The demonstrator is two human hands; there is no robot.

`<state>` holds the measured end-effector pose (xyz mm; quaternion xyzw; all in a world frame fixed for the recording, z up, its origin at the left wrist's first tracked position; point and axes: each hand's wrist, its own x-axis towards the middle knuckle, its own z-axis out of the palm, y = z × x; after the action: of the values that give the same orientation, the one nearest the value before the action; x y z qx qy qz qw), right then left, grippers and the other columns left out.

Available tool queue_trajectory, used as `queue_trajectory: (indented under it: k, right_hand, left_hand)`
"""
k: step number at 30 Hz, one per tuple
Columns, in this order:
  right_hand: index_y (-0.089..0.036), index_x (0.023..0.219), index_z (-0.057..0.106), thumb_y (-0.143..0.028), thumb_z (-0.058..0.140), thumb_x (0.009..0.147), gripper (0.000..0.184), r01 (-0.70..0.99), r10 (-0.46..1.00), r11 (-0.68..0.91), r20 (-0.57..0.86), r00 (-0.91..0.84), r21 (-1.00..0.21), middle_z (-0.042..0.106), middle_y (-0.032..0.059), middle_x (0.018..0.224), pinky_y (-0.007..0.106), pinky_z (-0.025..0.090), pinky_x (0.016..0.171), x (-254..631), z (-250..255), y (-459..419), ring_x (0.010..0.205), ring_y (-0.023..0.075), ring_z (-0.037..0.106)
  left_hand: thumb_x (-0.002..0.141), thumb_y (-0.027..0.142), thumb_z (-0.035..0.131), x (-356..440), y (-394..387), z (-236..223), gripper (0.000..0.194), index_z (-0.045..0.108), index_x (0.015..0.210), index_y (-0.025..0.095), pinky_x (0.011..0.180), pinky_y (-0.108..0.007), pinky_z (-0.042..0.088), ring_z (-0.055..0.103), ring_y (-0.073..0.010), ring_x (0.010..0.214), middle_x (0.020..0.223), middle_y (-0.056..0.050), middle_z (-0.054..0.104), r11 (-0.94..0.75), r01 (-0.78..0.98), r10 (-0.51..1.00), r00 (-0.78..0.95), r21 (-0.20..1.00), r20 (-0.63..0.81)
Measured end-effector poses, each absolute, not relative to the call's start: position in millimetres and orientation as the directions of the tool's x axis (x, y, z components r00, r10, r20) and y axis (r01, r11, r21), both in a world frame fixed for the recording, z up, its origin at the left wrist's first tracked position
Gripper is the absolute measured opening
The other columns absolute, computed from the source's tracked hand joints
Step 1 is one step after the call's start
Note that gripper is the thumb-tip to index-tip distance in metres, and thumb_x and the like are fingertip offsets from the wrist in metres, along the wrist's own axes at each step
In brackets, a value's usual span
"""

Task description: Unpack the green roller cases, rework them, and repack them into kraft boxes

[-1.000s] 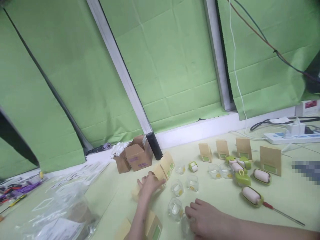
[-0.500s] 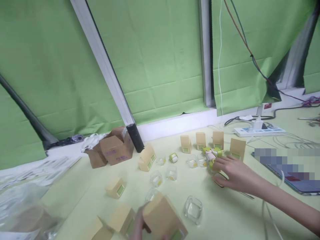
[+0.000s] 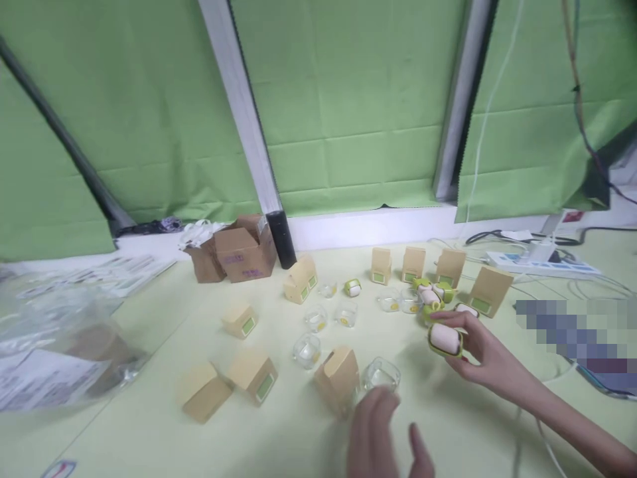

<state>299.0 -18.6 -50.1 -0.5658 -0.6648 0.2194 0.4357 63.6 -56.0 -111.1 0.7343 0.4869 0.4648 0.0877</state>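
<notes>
Newly lifted off the tabletop (image 3: pixel 149 438), the green-rimmed pink case (image 3: pixel 444 340) is probably feeling light and stiff, its edges suiting the pinching fingers of the right hand (image 3: pixel 480 350), while the left hand (image 3: pixel 374 438) is parting thumb from fingers.

The light is even and moderately bright, its source out of view. The low white ledge (image 3: pixel 338 231) looks brightest, while the green blinds (image 3: pixel 348 99) are duller. Soft, faint shadows lie on the pale tabletop (image 3: pixel 174 358), and small glints show on the plastic bag (image 3: pixel 119 345) and the clear cups (image 3: pixel 381 375). Everything is slightly soft; the left hand (image 3: pixel 381 435) is smeared. Blocky pixelation covers a patch at right, and the window posts (image 3: pixel 241 99) lean.
</notes>
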Motion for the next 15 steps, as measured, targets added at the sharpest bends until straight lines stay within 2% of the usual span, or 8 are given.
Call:
queue_trajectory:
  k: [2, 3, 4, 6, 8, 10, 13, 15]
  right_hand:
    - [-0.023, 0.112, 0.052, -0.036, 0.06, 0.078, 0.037, 0.424, 0.959, 0.252, 0.282, 0.009, -0.87, 0.059, 0.0121, 0.119, 0.036, 0.053, 0.08, 291.9, -43.6, -20.5, 0.103, 0.0275, 0.061]
    - [-0.023, 0.114, 0.053, -0.04, 0.061, 0.078, 0.041, 0.386, 0.969, 0.223, 0.246, 0.012, -0.895, 0.061, 0.0122, 0.118, 0.037, 0.053, 0.08, 288.7, -40.5, -21.0, 0.104, 0.0284, 0.06]
    - [-0.024, 0.115, 0.054, -0.044, 0.063, 0.078, 0.043, 0.358, 0.978, 0.184, 0.206, 0.024, -0.915, 0.062, 0.0119, 0.118, 0.037, 0.054, 0.08, 285.9, -37.7, -21.2, 0.104, 0.0292, 0.06]
    - [-0.025, 0.112, 0.057, -0.051, 0.062, 0.077, 0.044, 0.32, 0.989, 0.111, 0.136, 0.056, -0.941, 0.063, 0.0104, 0.116, 0.038, 0.054, 0.081, 281.6, -34.4, -21.3, 0.105, 0.0298, 0.06]
    - [-0.026, 0.111, 0.058, -0.055, 0.056, 0.081, 0.041, 0.314, 0.994, 0.064, 0.088, 0.063, -0.947, 0.063, 0.0088, 0.117, 0.039, 0.053, 0.084, 279.6, -34.6, -22.0, 0.108, 0.0291, 0.059]
    - [-0.027, 0.115, 0.057, -0.052, 0.055, 0.083, 0.041, 0.355, 0.997, 0.073, 0.078, 0.001, -0.932, 0.059, 0.0082, 0.123, 0.038, 0.052, 0.086, 278.7, -37.1, -24.3, 0.11, 0.028, 0.057]
    - [-0.027, 0.125, 0.051, -0.039, 0.064, 0.079, 0.048, 0.464, 0.983, 0.171, 0.118, -0.141, -0.869, 0.059, 0.0078, 0.121, 0.038, 0.05, 0.088, 275.5, -38.0, -30.9, 0.108, 0.0267, 0.058]
    - [-0.028, 0.122, 0.054, -0.032, 0.067, 0.077, 0.047, 0.553, 0.967, 0.227, 0.118, -0.225, -0.801, 0.062, 0.0054, 0.116, 0.038, 0.048, 0.092, 271.2, -33.5, -35.8, 0.107, 0.0256, 0.058]
  left_hand:
    - [0.08, 0.017, 0.054, 91.1, -50.1, -119.5, 0.052, 0.044, 0.131, 0.024, 0.101, -0.054, 0.041, 0.042, -0.0357, 0.129, 0.14, -0.014, 0.047, -0.526, 0.583, 0.82, 0.155, 0.619, 0.551]
    - [0.081, 0.019, 0.053, 100.5, -44.7, -120.6, 0.054, 0.042, 0.134, 0.022, 0.103, -0.059, 0.035, 0.034, -0.0383, 0.134, 0.145, -0.015, 0.04, -0.499, 0.588, 0.837, 0.135, 0.637, 0.53]
    - [0.083, 0.018, 0.05, 106.1, -39.0, -119.6, 0.054, 0.041, 0.136, 0.02, 0.104, -0.064, 0.03, 0.028, -0.0406, 0.136, 0.148, -0.015, 0.037, -0.463, 0.6, 0.858, 0.12, 0.652, 0.499]
    - [0.084, 0.013, 0.044, 107.3, -30.5, -111.7, 0.048, 0.047, 0.132, 0.018, 0.103, -0.069, 0.027, 0.029, -0.0422, 0.134, 0.145, -0.015, 0.041, -0.427, 0.604, 0.895, 0.174, 0.673, 0.411]
    - [0.083, 0.009, 0.043, 100.5, -28.2, -99.8, 0.048, 0.05, 0.129, 0.02, 0.105, -0.063, 0.03, 0.034, -0.0379, 0.132, 0.141, -0.013, 0.047, -0.445, 0.522, 0.89, 0.345, 0.727, 0.297]
    - [0.077, 0.008, 0.053, 93.2, -30.4, -89.2, 0.055, 0.045, 0.13, 0.019, 0.108, -0.052, 0.034, 0.038, -0.0319, 0.131, 0.139, -0.013, 0.047, -0.369, 0.39, 0.879, 0.441, 0.844, 0.18]
    - [0.065, 0.006, 0.064, 88.2, -35.2, -82.5, 0.074, 0.033, 0.131, 0.018, 0.107, -0.042, 0.037, 0.044, -0.0265, 0.127, 0.137, -0.015, 0.046, -0.074, 0.24, 0.906, 0.421, 0.968, -0.035]
    - [0.064, 0.006, 0.065, 88.2, -36.7, -82.0, 0.074, 0.031, 0.129, 0.019, 0.106, -0.04, 0.037, 0.046, -0.0248, 0.125, 0.135, -0.015, 0.047, 0.039, 0.188, 0.904, 0.413, 0.981, -0.115]
